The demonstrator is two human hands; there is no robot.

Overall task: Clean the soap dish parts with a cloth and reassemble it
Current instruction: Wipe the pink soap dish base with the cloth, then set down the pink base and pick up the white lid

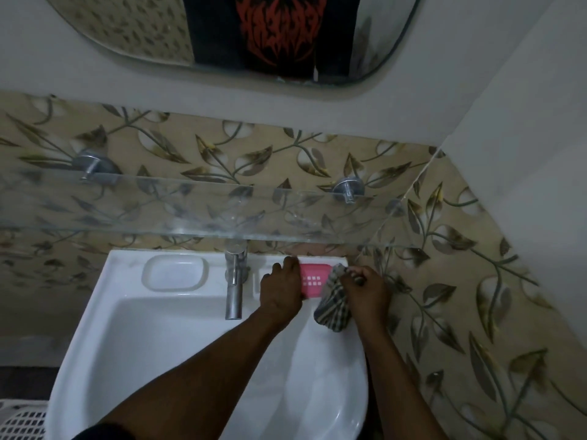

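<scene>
left grip (281,289) curled over pink soap dish (314,278) end, right grip (365,292) clenched round checked cloth (333,309)

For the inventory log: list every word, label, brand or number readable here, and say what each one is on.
No text can be read.
Red print on the shirt reflected in the mirror: jagged shapes, possibly lettering, illegible.
Soap dish, cloth, tap, sink: no marking visible.
</scene>
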